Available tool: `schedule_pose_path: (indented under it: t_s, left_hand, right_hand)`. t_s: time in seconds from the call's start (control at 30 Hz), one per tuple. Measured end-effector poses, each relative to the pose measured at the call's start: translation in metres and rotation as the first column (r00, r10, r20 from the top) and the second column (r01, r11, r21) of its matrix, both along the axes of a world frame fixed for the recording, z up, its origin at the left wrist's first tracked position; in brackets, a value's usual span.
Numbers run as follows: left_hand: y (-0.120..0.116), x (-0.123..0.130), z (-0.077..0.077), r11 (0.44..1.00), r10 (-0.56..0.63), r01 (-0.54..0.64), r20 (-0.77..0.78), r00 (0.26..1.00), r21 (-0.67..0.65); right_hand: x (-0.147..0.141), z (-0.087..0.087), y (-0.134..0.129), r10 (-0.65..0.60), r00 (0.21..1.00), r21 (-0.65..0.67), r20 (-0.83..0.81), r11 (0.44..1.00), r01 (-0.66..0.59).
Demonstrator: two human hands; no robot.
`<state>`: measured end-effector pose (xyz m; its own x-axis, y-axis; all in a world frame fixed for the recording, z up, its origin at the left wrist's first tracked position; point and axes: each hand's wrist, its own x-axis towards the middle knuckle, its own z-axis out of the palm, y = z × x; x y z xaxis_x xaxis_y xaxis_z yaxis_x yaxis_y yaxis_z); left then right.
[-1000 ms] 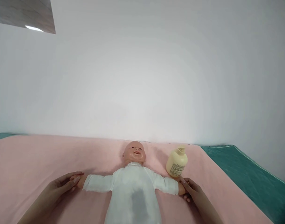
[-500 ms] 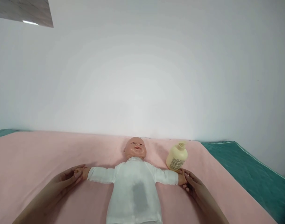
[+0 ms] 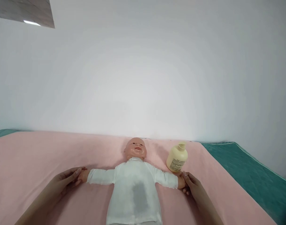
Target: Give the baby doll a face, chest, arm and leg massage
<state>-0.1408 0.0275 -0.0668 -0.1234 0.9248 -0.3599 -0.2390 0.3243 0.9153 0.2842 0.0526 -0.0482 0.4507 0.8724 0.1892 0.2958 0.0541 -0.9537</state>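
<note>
A baby doll (image 3: 135, 190) lies on its back, its cloth body and sleeves white with a grey patch on the belly. Its arms stretch out to both sides. My left hand (image 3: 69, 179) is closed round the doll's hand on the left, thumb on top. On the other side my right hand (image 3: 191, 184) pinches the doll's other hand between thumb and fingers. Just beyond that arm stands a pale yellow pump bottle (image 3: 177, 157) with a printed label. The doll's legs are outside the view.
Under the doll a pink cloth (image 3: 51, 150) covers most of the surface. A green sheet (image 3: 253, 172) shows along the right side and at the far left corner. Behind rises a white wall (image 3: 143, 78), with a grey panel (image 3: 26, 11) at top left.
My thumbs and fingers have shifted slightly on the doll's hands; the right hand has moved a little to the left. Doll and bottle stay practically in place.
</note>
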Motion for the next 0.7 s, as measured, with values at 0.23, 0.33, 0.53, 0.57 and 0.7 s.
schedule_pose_path:
  t_s: [0.23, 0.33, 0.53, 0.57, 0.7]
  left_hand:
    - [-0.003, 0.001, 0.001, 0.998, 0.057, -0.059, 0.095, 0.994, 0.015]
    - [-0.006, 0.005, 0.005, 0.998, 0.049, -0.054, 0.143, 0.989, 0.031]
    - [-0.005, 0.002, 0.003, 0.999, 0.010, -0.014, 0.089, 0.996, 0.038]
    - [-0.005, 0.001, 0.002, 0.999, 0.002, -0.005, 0.074, 0.997, 0.032]
    - [-0.003, -0.003, -0.001, 1.000, -0.013, 0.013, 0.055, 0.998, 0.001]
  right_hand:
    - [-0.023, 0.002, 0.020, 0.059, 0.998, -0.021, 0.003, 0.998, -0.059]
    - [-0.009, 0.006, 0.007, 0.079, 0.997, -0.052, -0.013, 0.995, -0.080]
    - [0.053, 0.012, -0.040, 0.128, 0.988, -0.183, -0.085, 0.973, -0.142]
    - [0.062, 0.012, -0.044, 0.142, 0.985, -0.211, -0.099, 0.964, -0.160]
    - [0.078, 0.006, -0.044, 0.167, 0.977, -0.290, -0.133, 0.936, -0.199]
